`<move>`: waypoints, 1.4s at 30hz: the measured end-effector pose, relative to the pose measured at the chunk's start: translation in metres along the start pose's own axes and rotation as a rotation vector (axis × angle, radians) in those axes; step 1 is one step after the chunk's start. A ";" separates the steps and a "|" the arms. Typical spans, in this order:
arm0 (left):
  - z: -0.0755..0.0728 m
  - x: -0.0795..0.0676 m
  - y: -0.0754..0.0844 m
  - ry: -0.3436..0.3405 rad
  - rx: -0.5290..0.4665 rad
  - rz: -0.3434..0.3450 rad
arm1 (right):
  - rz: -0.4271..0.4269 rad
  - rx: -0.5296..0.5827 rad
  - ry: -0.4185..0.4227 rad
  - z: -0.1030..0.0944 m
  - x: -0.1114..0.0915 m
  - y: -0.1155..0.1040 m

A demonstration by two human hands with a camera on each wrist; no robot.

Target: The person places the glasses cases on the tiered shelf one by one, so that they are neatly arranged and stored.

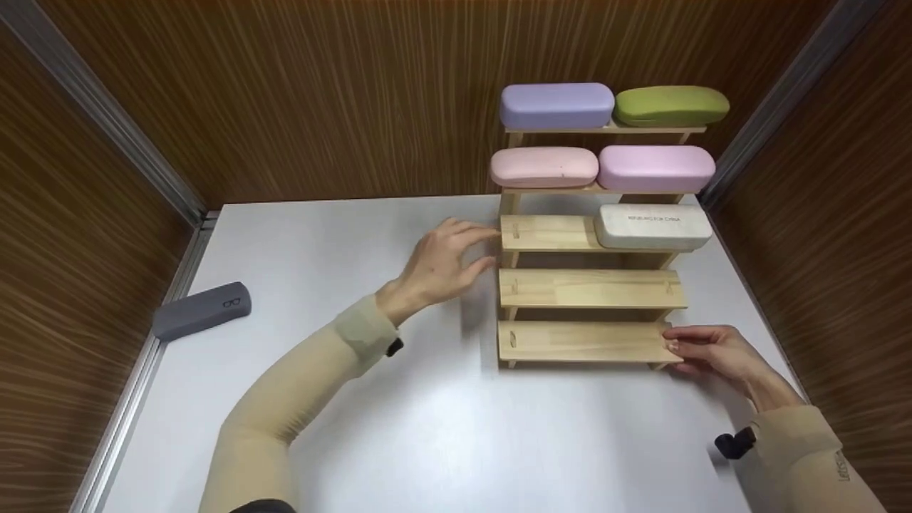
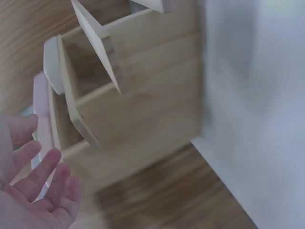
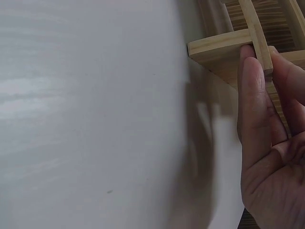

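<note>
A stepped wooden display rack (image 1: pixel 591 342) stands on the right of the white table. My right hand (image 1: pixel 719 356) pinches the right end of its lowest board; in the right wrist view, fingers (image 3: pixel 252 90) lie on both faces of that board. By the rack's left side, level with the middle tier, is my left hand (image 1: pixel 445 263), its fingers loosely bent and holding nothing. Whether its fingertips touch the wood I cannot tell. A white glasses case (image 1: pixel 654 226) with lettering occupies the right half of the middle tier. The two tiers below it are bare.
On the top tier sit a lavender glasses case (image 1: pixel 557 105) and a green one (image 1: pixel 671 105). Below them are a pale pink case (image 1: pixel 545 167) and a pink-lilac case (image 1: pixel 657 168). A grey glasses case (image 1: pixel 202 311) lies at the table's left edge. Wood-grain panels (image 1: pixel 342 100) enclose the table.
</note>
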State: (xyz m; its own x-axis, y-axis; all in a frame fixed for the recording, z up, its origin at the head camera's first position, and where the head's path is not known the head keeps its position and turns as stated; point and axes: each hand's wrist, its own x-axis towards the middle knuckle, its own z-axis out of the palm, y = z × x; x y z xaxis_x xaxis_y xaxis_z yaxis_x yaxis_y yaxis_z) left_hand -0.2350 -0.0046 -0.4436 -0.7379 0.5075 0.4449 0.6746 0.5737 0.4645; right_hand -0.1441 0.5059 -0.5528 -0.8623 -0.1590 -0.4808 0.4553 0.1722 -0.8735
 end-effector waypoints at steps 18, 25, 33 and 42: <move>-0.059 -0.115 -0.088 0.070 -0.055 -0.308 | -0.014 0.002 0.023 -0.001 -0.003 0.000; -0.075 -0.161 -0.129 0.143 -0.012 -0.481 | -0.007 0.004 0.009 0.001 -0.002 -0.002; -0.111 -0.205 -0.164 0.276 0.107 -0.563 | -0.022 -0.001 0.013 0.002 -0.003 0.001; -0.152 -0.249 -0.193 0.342 0.153 -0.709 | -0.035 -0.007 0.019 0.002 -0.001 0.000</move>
State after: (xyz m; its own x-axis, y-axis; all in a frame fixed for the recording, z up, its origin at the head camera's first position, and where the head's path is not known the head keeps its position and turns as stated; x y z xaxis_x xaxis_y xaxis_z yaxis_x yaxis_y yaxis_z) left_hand -0.1785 -0.3394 -0.5270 -0.9262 -0.2222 0.3047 0.0187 0.7799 0.6256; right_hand -0.1429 0.5039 -0.5526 -0.8819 -0.1462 -0.4482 0.4232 0.1736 -0.8893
